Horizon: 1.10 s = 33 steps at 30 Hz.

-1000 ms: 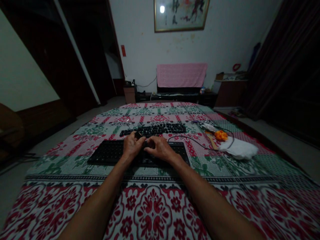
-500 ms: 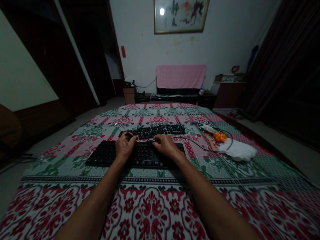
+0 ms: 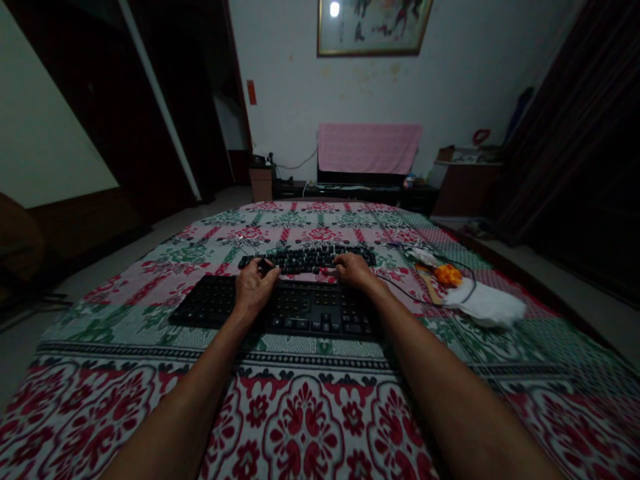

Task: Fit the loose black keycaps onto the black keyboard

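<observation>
A black keyboard [image 3: 300, 310] lies on the patterned cloth; many key positions look bare of caps, while several caps remain at its near right. Behind it, loose black keycaps [image 3: 310, 257] are spread in a long band. My left hand [image 3: 254, 283] is over the keyboard's far edge, thumb and fingers closed round something small and dark that I cannot make out. To the right, my right hand [image 3: 354, 270] is pinched at the near side of the keycaps, with a thin dark sliver showing at its fingertips. What it grips is too small to name.
At the right lie a white plastic bag [image 3: 487, 303], an orange bundle [image 3: 448, 274], a flat tan strip [image 3: 429, 285] and a looping black cable [image 3: 405, 291]. A pink cloth [image 3: 369, 148] hangs over a screen by the far wall.
My right hand has moved right and away from me, from above the keyboard to the loose keycaps. My left hand stays near the keyboard's far edge. The view has tilted slightly.
</observation>
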Motion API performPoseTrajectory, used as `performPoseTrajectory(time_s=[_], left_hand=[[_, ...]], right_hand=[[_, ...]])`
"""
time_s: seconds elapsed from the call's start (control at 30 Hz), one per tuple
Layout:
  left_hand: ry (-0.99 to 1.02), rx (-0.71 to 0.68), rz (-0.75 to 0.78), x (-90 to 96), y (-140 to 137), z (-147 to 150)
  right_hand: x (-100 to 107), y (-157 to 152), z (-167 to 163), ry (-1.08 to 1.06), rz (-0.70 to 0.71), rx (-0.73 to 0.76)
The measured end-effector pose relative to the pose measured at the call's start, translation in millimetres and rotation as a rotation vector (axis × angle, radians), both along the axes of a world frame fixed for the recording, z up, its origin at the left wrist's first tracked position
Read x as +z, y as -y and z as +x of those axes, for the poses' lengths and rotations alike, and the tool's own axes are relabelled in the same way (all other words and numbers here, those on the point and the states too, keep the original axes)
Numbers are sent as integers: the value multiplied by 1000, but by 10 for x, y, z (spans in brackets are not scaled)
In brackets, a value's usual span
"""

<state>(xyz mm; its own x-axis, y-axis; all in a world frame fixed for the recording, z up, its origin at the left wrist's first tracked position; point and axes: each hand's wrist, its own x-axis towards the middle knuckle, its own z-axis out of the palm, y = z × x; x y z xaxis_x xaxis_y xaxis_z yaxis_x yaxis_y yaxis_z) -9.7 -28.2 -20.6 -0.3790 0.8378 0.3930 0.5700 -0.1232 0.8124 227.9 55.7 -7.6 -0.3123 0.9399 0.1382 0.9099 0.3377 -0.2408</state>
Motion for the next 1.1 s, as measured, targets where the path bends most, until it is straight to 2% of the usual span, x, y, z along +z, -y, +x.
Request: performPoseTrajectory(time_s=[0.17,0.83,1.1], left_hand=[[-5,-12,4,9,19,19],[-9,-43,-9,-9,2,21],[21,-68,-10,-36,-13,23]], right_hand=[[-63,-150,-8,73,-22,48],[-196,-205,-19,30,-10,49],[-90,-47,104,1,2,-9]])
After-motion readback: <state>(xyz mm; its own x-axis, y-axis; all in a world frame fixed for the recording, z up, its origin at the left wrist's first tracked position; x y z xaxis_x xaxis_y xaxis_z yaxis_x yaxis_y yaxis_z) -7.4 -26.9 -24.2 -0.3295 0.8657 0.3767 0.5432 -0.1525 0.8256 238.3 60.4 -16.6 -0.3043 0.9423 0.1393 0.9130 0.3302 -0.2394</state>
